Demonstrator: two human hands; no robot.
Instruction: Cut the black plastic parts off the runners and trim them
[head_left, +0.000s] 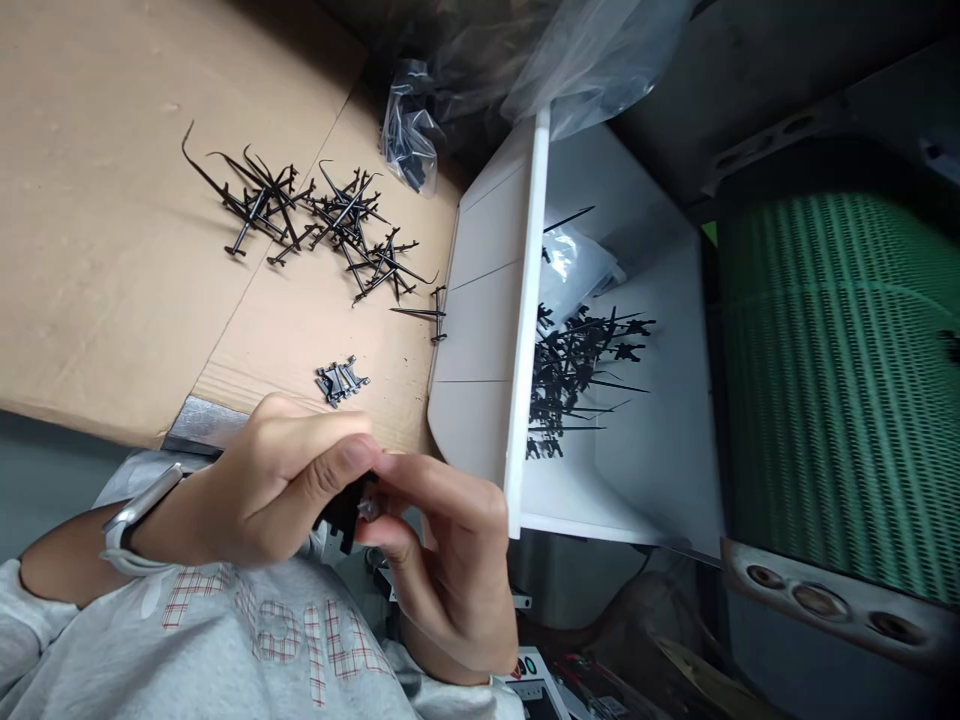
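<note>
Close to my chest, my left hand (pixel 281 490) is closed with its thumb and fingers around a black plastic part (pixel 345 514), most of which is hidden by the hand. My right hand (pixel 454 545) meets it from the side. Its thumb and index finger pinch a small grey piece (pixel 367 508) against the black part's edge, and the fingertips of both hands touch. Just beyond my hands, a small pile of grey clip-like pieces (pixel 342 381) lies on the cardboard (pixel 97 250).
Thin black branched parts (pixel 345 220) lie in a loose heap on the cardboard. A white bin (pixel 637 430) on the right holds more black spiky parts (pixel 570 370) and a clear bag (pixel 577 265). Another plastic bag (pixel 411 125) stands behind. A green woven chair (pixel 832 380) is at far right.
</note>
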